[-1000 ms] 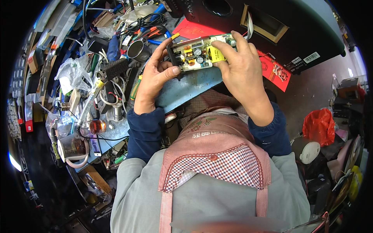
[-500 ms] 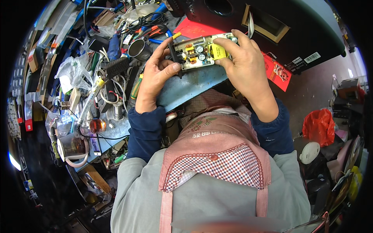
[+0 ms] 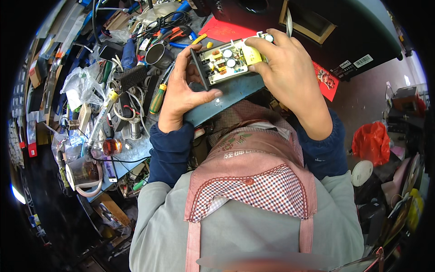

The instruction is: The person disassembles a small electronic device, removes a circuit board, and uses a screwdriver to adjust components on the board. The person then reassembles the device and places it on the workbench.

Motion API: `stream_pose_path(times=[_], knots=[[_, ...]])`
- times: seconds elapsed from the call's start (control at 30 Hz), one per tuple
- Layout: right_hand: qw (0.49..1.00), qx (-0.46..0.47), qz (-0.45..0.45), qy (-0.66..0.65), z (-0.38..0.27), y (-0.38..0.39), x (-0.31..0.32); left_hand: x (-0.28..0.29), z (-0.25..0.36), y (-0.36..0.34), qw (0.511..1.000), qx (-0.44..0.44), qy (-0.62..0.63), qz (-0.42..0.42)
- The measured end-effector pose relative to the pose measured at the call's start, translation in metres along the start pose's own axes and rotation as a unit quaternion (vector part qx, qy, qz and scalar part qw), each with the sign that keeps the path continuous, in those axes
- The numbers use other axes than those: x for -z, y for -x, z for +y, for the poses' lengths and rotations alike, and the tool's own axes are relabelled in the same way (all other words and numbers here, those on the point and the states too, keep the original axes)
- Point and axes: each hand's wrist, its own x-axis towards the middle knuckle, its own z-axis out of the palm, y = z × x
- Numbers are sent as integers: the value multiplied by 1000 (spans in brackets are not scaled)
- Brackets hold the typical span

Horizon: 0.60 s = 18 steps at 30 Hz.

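I hold a populated circuit board (image 3: 229, 54) with a yellow transformer and a dark end plate (image 3: 197, 69) over the blue bench mat. My left hand (image 3: 181, 93) is curled at the plate's left side, fingertips on it, thumb extended below its lower corner. My right hand (image 3: 290, 77) grips the board's right end, index finger and thumb at the yellow transformer (image 3: 251, 54), another finger at the far edge. A yellow-green screwdriver (image 3: 158, 99) lies left of my left hand. A red paper (image 3: 224, 28) lies behind the board.
A black speaker-like box (image 3: 349, 45) with an opening stands at the back right. Tools, cables, plastic bags (image 3: 79, 81), a metal cup (image 3: 156, 55) and a jar crowd the bench (image 3: 201, 113) to the left. A red bag (image 3: 370, 143) sits at the lower right.
My right hand has shifted right and the board tilted, its right end higher. My left thumb has moved down from the board's corner. A yellow piece behind the board shows more clearly.
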Motion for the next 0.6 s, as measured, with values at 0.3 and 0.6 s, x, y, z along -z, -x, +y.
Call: stream_pose_path(times=[0.3, 0.6], knots=[[999, 1, -35, -13, 7, -9, -4, 2, 3, 0, 998, -23, -66, 10], [999, 2, -2, -33, 6, -3, -5, 0, 7, 1, 998, -15, -61, 8]])
